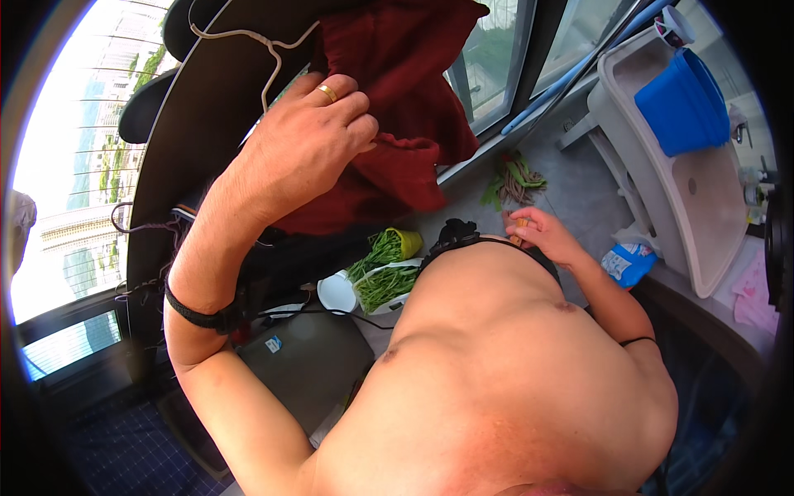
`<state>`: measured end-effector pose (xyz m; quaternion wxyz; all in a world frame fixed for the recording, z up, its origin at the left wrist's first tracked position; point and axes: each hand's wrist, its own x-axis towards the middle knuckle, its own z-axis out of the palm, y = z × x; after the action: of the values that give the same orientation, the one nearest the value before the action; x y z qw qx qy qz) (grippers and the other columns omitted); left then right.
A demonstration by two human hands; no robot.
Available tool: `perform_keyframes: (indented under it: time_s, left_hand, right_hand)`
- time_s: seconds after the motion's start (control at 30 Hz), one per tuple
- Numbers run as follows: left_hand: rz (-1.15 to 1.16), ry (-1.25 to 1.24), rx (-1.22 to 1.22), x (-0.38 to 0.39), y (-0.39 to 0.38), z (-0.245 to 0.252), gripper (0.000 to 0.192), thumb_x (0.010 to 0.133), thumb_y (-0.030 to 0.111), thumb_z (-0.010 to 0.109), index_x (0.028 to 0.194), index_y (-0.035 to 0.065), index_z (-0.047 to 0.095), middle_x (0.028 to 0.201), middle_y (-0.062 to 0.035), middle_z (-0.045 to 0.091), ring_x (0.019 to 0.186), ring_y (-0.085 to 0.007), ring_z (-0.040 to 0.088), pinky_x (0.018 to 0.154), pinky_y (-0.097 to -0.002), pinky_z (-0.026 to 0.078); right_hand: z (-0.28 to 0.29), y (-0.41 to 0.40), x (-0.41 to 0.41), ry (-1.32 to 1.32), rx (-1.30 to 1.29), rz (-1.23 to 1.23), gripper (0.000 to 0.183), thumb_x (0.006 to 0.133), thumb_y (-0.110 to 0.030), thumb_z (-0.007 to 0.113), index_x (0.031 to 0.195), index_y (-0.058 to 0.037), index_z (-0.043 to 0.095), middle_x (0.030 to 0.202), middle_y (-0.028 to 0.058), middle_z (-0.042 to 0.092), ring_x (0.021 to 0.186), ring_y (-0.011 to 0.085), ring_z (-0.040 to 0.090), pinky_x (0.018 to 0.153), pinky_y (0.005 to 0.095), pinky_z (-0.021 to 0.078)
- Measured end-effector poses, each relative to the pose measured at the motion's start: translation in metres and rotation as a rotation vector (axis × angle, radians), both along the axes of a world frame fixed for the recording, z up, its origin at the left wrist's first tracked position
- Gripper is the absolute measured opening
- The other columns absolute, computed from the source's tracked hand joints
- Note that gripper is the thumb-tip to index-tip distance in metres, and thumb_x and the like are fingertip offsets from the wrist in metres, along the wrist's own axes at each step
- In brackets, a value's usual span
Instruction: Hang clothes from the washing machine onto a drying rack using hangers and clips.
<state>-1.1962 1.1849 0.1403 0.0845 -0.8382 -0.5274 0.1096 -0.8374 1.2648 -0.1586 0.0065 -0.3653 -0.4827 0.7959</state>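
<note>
My left hand, with a gold ring on one finger, is raised at a dark red garment. The fingers curl against its cloth, and their tips are hidden. A pale clothes hanger reaches out from the garment's upper left side. Low by my waist, my right hand pinches a small tan piece, perhaps a wooden clothes peg. Part of that piece is covered by the fingers.
Green vegetables stand in a white bag and a yellow container on the floor. More greens lie farther off. A blue bucket sits on the pale sink at right. A blue packet lies below it.
</note>
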Motion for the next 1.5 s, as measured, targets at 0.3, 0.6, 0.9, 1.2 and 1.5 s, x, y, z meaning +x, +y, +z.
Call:
perform_keyframes:
  time_s: [0.3, 0.6, 0.9, 1.2, 1.5]
  left_hand:
    - [-0.034, -0.010, 0.035, -0.001, 0.008, 0.002, 0.038, 0.082, 0.020, 0.075, 0.116, 0.0083, 0.064, 0.093, -0.0059, 0.061, 0.102, -0.0279, 0.058, 0.094, -0.0415, 0.046]
    - [-0.085, 0.016, 0.031, -0.004, 0.014, -0.007, 0.021, 0.083, 0.017, 0.073, 0.101, 0.0074, 0.066, 0.093, -0.0058, 0.062, 0.104, -0.0275, 0.058, 0.096, -0.0408, 0.046]
    - [-0.035, -0.041, 0.029, -0.004, 0.004, 0.003, 0.020, 0.085, 0.018, 0.074, 0.098, 0.0057, 0.066, 0.095, -0.0067, 0.063, 0.103, -0.0276, 0.058, 0.091, -0.0393, 0.047]
    - [-0.067, -0.163, -0.004, 0.003, 0.004, 0.004, 0.016, 0.085, 0.016, 0.073, 0.096, 0.0080, 0.065, 0.092, -0.0053, 0.060, 0.103, -0.0275, 0.057, 0.088, -0.0386, 0.047]
    - [-0.050, -0.190, 0.000, 0.002, 0.012, 0.003, 0.015, 0.085, 0.016, 0.073, 0.095, 0.0092, 0.065, 0.093, -0.0044, 0.059, 0.104, -0.0271, 0.057, 0.088, -0.0382, 0.046]
  right_hand:
    - [0.007, 0.021, 0.000, 0.216, 0.187, 0.102, 0.031, 0.094, -0.004, 0.067, 0.124, 0.0020, 0.059, 0.109, 0.0117, 0.072, 0.093, 0.0132, 0.069, 0.076, 0.0265, 0.0556]
    - [0.028, 0.019, -0.003, 0.304, 0.151, 0.063, 0.022, 0.090, -0.001, 0.072, 0.111, 0.0025, 0.065, 0.107, 0.0109, 0.073, 0.091, 0.0129, 0.069, 0.077, 0.0274, 0.0568]
    - [0.068, 0.026, -0.022, 0.436, 0.362, -0.183, 0.013, 0.088, 0.005, 0.071, 0.100, 0.0037, 0.070, 0.106, 0.0114, 0.072, 0.088, 0.0131, 0.068, 0.075, 0.0243, 0.0551]
    - [0.194, 0.056, -0.153, 0.844, 0.826, -0.171, 0.012, 0.090, 0.000, 0.073, 0.102, 0.0026, 0.072, 0.100, 0.0099, 0.075, 0.090, 0.0125, 0.071, 0.080, 0.0238, 0.0558]
    - [0.177, 0.029, -0.169, 0.812, 1.392, -0.188, 0.018, 0.079, -0.002, 0.081, 0.093, 0.0002, 0.070, 0.088, 0.0114, 0.072, 0.076, 0.0227, 0.070, 0.068, 0.0294, 0.0566]
